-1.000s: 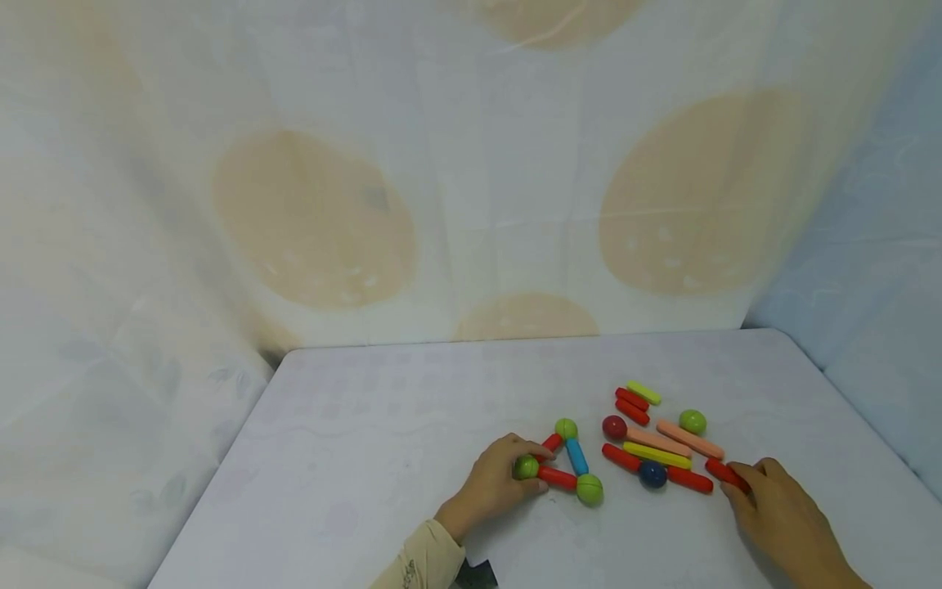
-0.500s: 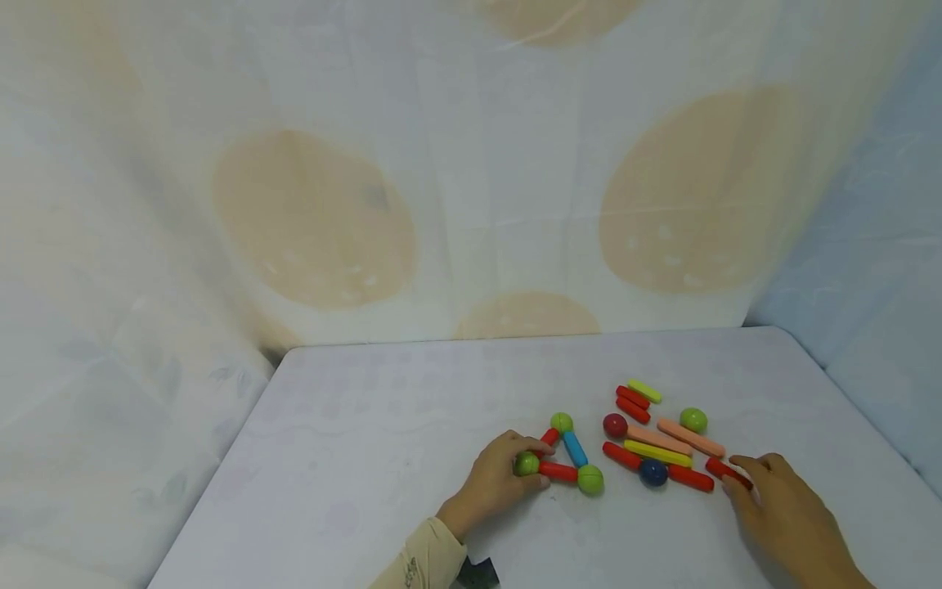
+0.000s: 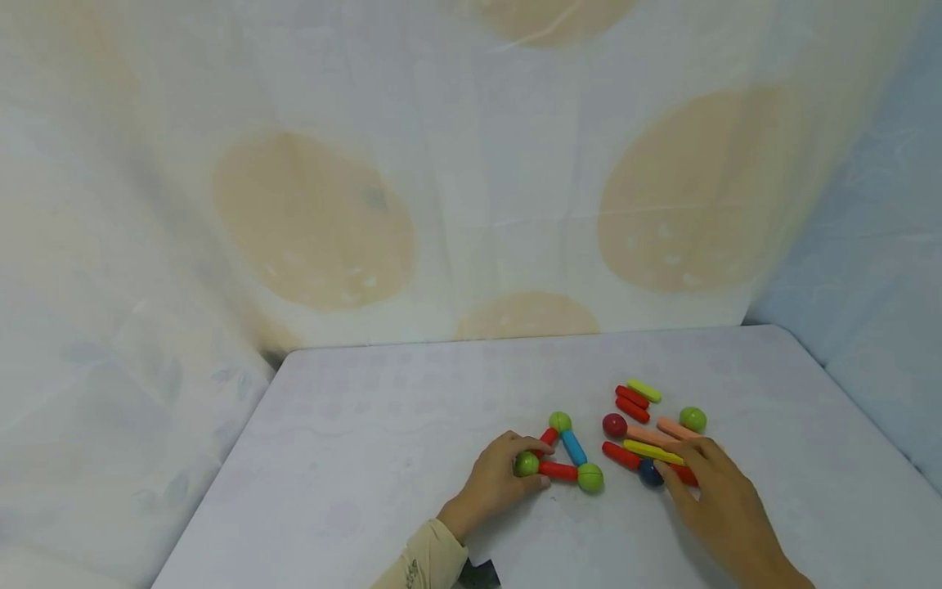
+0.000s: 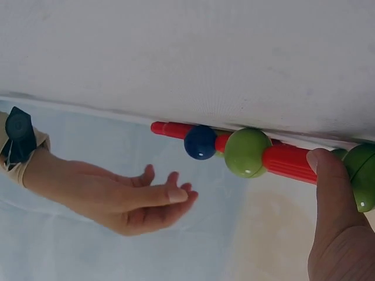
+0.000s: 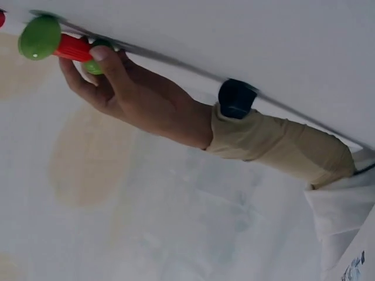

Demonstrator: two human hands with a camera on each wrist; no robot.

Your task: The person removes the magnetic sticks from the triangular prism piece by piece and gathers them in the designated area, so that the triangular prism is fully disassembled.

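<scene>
While the left hand (image 3: 495,484) grips the near-left green ball (image 3: 526,465) of the triangle, low and just right of centre in the head view, that figure lies flat on the white table (image 3: 368,442): three green balls joined by a red rod (image 3: 557,470) along the near side, a blue rod (image 3: 575,448) on the right and a short red one on the left, partly hidden by fingers. Left wrist view confirms a thumb (image 4: 331,193) pressed on the red rod beside the ball. Change noted: the right hand (image 3: 717,503), a second ago at a red rod on the far right edge of the loose pile, now sits further left over the pile, fingers extended and slightly bent, tips at the dark blue ball (image 3: 649,472) and the yellow rod (image 3: 651,451); nothing visibly pinched. Judgement: a new piece is being chosen. Further loose pieces: dark red ball (image 3: 614,425), green ball (image 3: 693,419), peach rod, short red rods. Spotted cloth backdrop (image 3: 471,180) behind.
</scene>
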